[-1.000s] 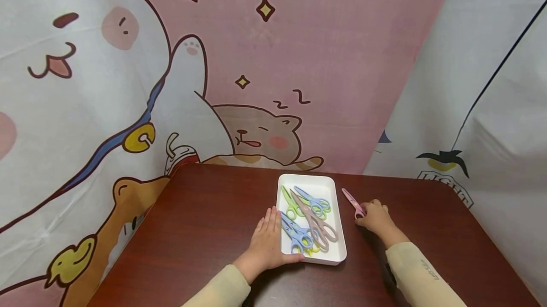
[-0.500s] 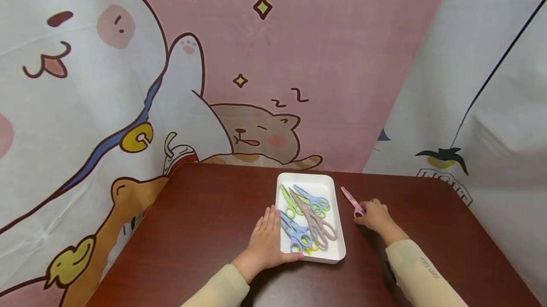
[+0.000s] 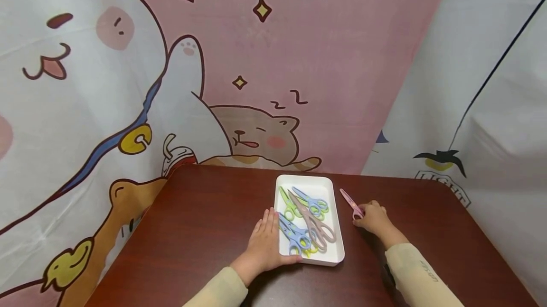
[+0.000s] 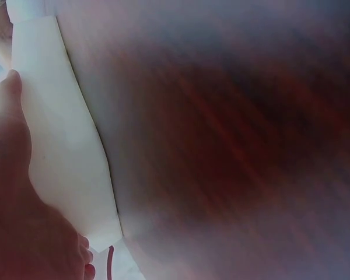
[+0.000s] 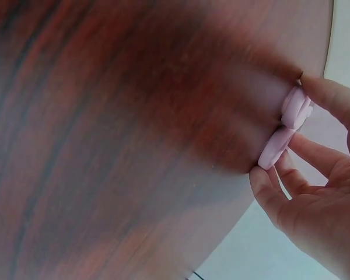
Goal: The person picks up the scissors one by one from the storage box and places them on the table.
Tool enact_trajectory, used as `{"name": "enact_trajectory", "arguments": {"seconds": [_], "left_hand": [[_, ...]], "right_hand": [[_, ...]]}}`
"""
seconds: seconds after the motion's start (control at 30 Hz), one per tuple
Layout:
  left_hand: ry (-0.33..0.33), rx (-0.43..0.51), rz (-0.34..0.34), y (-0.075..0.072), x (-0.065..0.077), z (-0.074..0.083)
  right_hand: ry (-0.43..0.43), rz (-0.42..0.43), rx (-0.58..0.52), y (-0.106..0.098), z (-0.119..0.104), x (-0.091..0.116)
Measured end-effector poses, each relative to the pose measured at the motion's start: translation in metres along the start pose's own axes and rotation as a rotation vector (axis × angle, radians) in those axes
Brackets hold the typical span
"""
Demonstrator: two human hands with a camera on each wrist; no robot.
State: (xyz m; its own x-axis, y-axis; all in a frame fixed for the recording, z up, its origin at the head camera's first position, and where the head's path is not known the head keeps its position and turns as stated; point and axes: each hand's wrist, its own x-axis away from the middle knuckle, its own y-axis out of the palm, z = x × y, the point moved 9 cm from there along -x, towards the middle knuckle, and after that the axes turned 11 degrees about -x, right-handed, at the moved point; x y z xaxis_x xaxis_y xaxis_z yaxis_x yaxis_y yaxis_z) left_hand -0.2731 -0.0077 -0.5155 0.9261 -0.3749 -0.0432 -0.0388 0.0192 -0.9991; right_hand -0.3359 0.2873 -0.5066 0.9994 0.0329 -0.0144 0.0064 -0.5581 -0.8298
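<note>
Scissors (image 3: 348,200): pink pair, right of frame centre on the tabletop (image 3: 222,212), unmoved this last second, so unlifted
Right hand (image 3: 374,220): fingers clamped on the handle loops (image 5: 275,149)
Left hand (image 3: 265,243): fingers straight against the left side of the tray (image 3: 314,183)

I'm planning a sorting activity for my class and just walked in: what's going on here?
A person's right hand pinches slim pink scissors by the handle loops, just outside a white rectangular tray on a reddish-brown, wood-grained table. The left hand rests against the tray's left side, its thumb at the near edge. Inside the tray lie several pairs, including light-blue scissors, light-green scissors and large greyish-pink scissors.
</note>
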Motion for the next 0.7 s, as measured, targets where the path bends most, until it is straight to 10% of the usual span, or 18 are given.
{"name": "enact_trajectory", "arguments": {"seconds": [0.7], "left_hand": [[0.019, -0.012, 0.02, -0.006, 0.001, 0.002]], "right_hand": [[0.01, 0.072, 0.036, -0.005, -0.01, 0.002]]}}
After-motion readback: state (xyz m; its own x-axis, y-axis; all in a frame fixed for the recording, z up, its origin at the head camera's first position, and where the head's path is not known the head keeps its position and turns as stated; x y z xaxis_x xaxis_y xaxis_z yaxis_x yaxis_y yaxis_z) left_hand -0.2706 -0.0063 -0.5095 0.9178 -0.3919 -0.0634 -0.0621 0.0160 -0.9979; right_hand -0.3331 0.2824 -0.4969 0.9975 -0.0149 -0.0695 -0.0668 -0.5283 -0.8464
